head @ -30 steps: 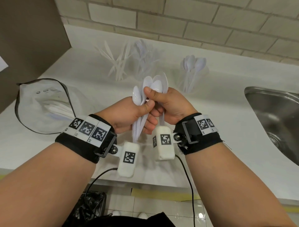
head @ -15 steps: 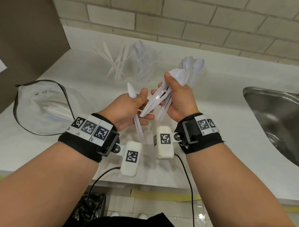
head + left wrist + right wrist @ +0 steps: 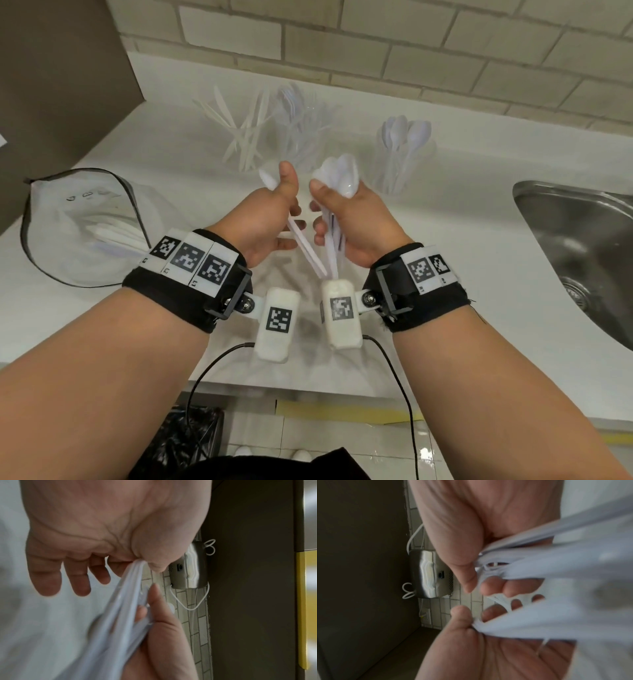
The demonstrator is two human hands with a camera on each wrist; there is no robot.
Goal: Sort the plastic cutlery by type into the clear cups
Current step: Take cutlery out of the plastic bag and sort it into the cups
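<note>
White plastic spoons [image 3: 337,174] bunched in right hand [image 3: 356,226]'s grasp; left hand [image 3: 267,219] pinches one spoon [image 3: 298,236], both above counter [image 3: 462,219]. Three cups at back already hold knives [image 3: 239,130], forks [image 3: 298,120], spoons [image 3: 404,144]. Bag [image 3: 85,226] still holds cutlery; sorting looks partly done.

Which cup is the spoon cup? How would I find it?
Find the metal sink on the right of the white counter. The spoon cup is the clear cup nearest it. Only its cutlery has round, oval tips; the others hold knives and forks.
</note>
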